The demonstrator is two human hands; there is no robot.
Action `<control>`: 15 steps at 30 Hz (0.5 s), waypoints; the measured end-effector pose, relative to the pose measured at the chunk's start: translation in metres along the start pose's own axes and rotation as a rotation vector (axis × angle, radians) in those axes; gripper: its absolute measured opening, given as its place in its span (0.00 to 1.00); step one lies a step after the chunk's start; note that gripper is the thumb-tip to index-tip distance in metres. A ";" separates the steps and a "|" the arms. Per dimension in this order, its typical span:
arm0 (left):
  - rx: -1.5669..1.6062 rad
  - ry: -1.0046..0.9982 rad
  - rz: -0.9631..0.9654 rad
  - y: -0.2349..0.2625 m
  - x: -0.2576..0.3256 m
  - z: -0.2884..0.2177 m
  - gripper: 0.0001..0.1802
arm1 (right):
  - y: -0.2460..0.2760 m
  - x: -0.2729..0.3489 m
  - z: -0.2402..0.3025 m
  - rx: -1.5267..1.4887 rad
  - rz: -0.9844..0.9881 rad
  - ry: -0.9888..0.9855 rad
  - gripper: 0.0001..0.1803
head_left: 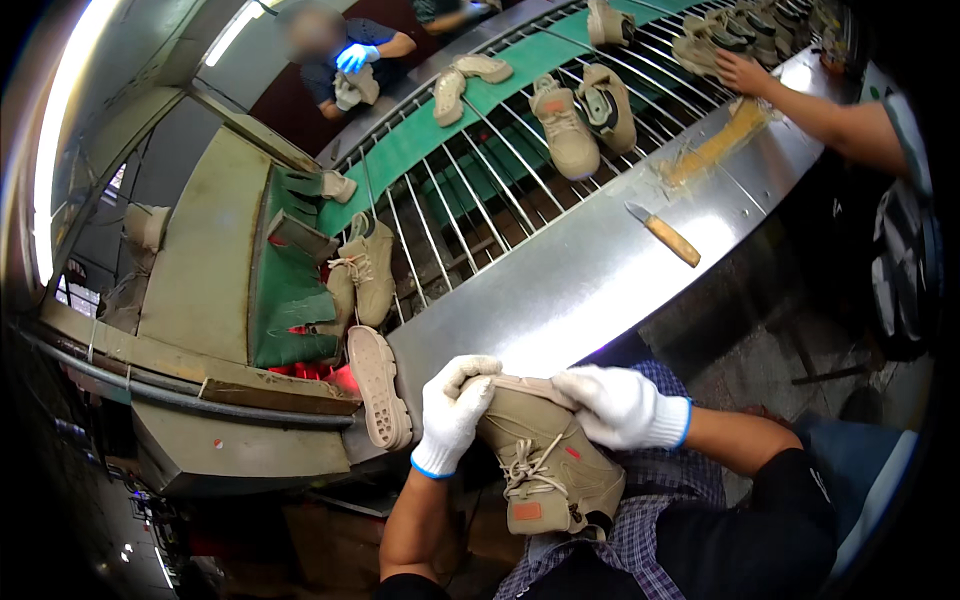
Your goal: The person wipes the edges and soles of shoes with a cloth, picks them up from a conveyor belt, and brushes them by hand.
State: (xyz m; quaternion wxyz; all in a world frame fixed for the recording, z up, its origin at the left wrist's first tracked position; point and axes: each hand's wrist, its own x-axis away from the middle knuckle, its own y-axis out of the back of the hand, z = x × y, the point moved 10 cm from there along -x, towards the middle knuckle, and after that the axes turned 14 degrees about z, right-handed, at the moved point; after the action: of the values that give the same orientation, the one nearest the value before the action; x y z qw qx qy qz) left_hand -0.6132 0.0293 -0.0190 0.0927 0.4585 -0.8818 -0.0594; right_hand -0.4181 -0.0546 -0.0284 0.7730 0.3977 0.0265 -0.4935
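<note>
A beige lace-up boot (550, 455) hangs over my lap, its toe up toward the metal ledge and its ankle opening toward me. Along its upper edge runs a pale sole (530, 386), held against the boot. My left hand (455, 412), in a white knit glove, is closed round the toe side. My right hand (625, 408), gloved the same way, grips the sole and boot from the other side. Both palms' inner sides are hidden. A loose pale outsole (378, 388) leans on the ledge just left of my left hand.
A knife with a wooden handle (670, 240) lies on the metal ledge (560, 300). Beyond it, several boots stand on a barred conveyor (470, 200) with green strips. A machine housing with a torn green curtain (290, 290) is at left. A co-worker's arm (830, 120) reaches in from the right.
</note>
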 end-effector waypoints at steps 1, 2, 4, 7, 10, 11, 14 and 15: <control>-0.032 0.003 0.021 -0.003 0.000 -0.002 0.15 | 0.009 -0.006 -0.004 -0.026 -0.056 -0.082 0.27; -0.066 -0.005 0.044 -0.005 -0.002 -0.006 0.16 | 0.003 -0.008 -0.025 -0.133 -0.069 -0.141 0.26; -0.064 0.027 0.065 -0.006 -0.001 -0.006 0.16 | -0.008 -0.011 -0.042 -0.212 -0.066 -0.122 0.28; -0.083 0.067 0.044 -0.001 -0.002 0.004 0.17 | -0.013 -0.011 -0.022 -0.201 0.039 -0.120 0.30; -0.057 0.074 0.020 0.003 0.001 0.014 0.16 | -0.014 -0.014 -0.018 -0.191 0.257 -0.237 0.32; -0.038 0.070 0.016 0.002 0.001 0.017 0.15 | -0.014 -0.014 -0.015 -0.176 0.261 -0.203 0.33; -0.021 0.052 0.003 0.003 -0.001 0.019 0.14 | -0.021 -0.016 -0.022 -0.151 0.420 -0.272 0.36; -0.024 0.042 0.001 0.003 -0.003 0.018 0.14 | -0.019 -0.016 -0.019 -0.129 0.401 -0.227 0.37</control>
State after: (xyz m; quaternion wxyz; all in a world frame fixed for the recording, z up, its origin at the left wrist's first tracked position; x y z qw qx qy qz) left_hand -0.6180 0.0345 -0.0367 0.1167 0.4581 -0.8791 -0.0604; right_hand -0.4340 -0.0343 -0.0457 0.8773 0.2868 -0.1084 -0.3691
